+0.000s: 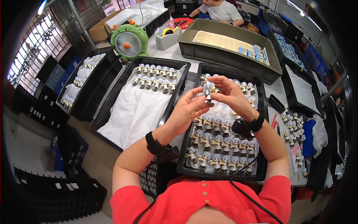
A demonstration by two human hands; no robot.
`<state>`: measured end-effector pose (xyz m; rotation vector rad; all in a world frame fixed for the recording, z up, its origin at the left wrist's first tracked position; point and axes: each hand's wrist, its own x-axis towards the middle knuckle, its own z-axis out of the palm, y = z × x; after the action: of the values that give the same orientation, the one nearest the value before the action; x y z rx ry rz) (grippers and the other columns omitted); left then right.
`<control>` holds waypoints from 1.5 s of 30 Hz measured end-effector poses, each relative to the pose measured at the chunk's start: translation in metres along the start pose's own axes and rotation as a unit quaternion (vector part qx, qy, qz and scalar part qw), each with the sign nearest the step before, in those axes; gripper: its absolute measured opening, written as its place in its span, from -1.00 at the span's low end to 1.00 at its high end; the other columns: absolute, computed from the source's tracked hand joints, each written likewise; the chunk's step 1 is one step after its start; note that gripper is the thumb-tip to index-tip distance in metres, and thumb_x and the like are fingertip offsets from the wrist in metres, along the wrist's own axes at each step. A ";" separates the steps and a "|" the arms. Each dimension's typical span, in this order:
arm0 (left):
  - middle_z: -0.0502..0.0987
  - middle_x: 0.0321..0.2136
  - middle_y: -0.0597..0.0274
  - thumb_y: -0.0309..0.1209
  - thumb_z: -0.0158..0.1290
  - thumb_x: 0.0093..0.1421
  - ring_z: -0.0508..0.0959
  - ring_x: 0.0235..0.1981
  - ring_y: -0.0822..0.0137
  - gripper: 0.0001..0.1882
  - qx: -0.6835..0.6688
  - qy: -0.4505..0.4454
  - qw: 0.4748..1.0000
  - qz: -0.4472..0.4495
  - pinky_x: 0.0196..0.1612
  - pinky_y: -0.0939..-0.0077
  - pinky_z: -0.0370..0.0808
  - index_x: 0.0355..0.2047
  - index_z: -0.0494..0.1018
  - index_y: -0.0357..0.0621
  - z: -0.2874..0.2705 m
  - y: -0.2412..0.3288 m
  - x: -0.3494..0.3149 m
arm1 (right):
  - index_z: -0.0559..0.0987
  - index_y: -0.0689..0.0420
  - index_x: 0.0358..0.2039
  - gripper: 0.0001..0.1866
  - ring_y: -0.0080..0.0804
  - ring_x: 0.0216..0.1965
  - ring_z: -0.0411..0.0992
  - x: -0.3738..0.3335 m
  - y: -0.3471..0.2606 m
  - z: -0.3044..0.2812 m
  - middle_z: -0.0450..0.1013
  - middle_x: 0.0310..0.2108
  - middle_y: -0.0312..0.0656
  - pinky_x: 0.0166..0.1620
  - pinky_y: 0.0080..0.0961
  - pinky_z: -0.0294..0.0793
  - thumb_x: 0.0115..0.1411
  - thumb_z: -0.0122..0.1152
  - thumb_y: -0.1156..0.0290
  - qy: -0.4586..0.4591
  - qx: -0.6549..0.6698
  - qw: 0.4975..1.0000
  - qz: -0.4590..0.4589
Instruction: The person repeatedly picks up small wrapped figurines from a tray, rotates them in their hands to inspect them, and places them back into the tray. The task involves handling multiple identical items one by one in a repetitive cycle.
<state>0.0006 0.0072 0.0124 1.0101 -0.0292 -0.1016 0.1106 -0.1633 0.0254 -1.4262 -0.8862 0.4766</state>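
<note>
A small figurine [209, 90] with pale lilac hair, a white and gold outfit and dark feet is held upright over the right-hand tray. Its upper part sits between the thumb and fingers of my right hand [232, 95]. From the other side, my left hand [191, 107] has its thumb and curled fingers against the figurine. Below my hands, the black tray [180, 168] carries rows of similar figurines [218, 143]. Another black tray [108, 128], to the left, has two rows of figurines [154, 78] at its far end on white lining sheet.
A green fan [128, 42] and a tape dispenser [167, 39] stand behind the trays. An olive bin [223, 49] holds small blue and white parts. More figurines [293, 127] cluster at the right beside a blue box [308, 138]. Across the table sits another person [222, 12].
</note>
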 end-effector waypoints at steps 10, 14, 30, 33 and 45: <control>0.44 -0.09 0.21 -0.44 0.03 0.23 0.48 -0.07 0.38 -0.50 0.020 0.020 1.000 -0.006 -0.05 0.46 0.47 0.15 0.16 -0.16 -0.007 -0.015 0.005 | 0.40 0.11 0.05 -0.52 -0.48 0.04 0.30 -0.016 0.018 0.010 0.36 0.02 -0.27 0.03 -0.49 0.29 0.09 0.26 0.44 0.022 -0.083 0.996 -0.037; 0.44 -0.08 0.22 -0.48 0.03 0.21 0.48 -0.07 0.39 -0.51 0.045 0.027 0.999 0.008 -0.07 0.49 0.47 0.14 0.18 -0.14 -0.005 -0.013 0.003 | 0.42 0.09 0.04 -0.53 -0.46 0.00 0.34 -0.016 0.019 0.015 0.39 -0.01 -0.26 0.03 -0.45 0.32 0.09 0.27 0.39 0.040 -0.084 0.993 -0.068; 0.26 0.01 0.16 -0.46 0.07 0.19 0.49 -0.07 0.31 -0.41 0.098 0.024 0.994 0.045 -0.09 0.45 0.52 0.19 0.08 -0.17 0.001 -0.011 0.001 | 0.36 0.07 0.08 -0.25 -0.15 0.08 0.30 -0.018 0.019 0.023 0.33 0.07 -0.11 0.12 -0.26 0.27 -0.19 0.45 0.47 0.045 -0.283 0.937 -0.198; 0.23 0.01 0.20 -0.46 0.09 0.18 0.49 -0.09 0.37 -0.41 0.141 0.031 0.987 0.069 -0.14 0.51 0.52 0.17 0.10 -0.19 0.002 -0.014 0.000 | 0.37 0.07 0.06 -0.25 -0.13 0.07 0.29 -0.017 0.020 0.025 0.33 0.04 -0.12 0.12 -0.25 0.26 -0.22 0.45 0.50 0.047 -0.311 0.922 -0.224; 0.24 -0.06 0.25 -0.47 0.07 0.19 0.52 -0.16 0.41 -0.46 0.118 0.047 0.990 0.057 -0.22 0.57 0.53 0.14 0.13 -0.24 0.004 -0.014 0.000 | 0.38 0.10 0.05 -0.24 -0.11 0.05 0.28 -0.018 0.016 0.027 0.33 0.02 -0.12 0.12 -0.24 0.26 -0.27 0.43 0.53 0.040 -0.345 0.908 -0.232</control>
<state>-0.0004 -0.0033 0.0022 1.2468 -0.0123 0.0561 0.0823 -0.1580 0.0033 -1.7663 -1.3599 -0.2953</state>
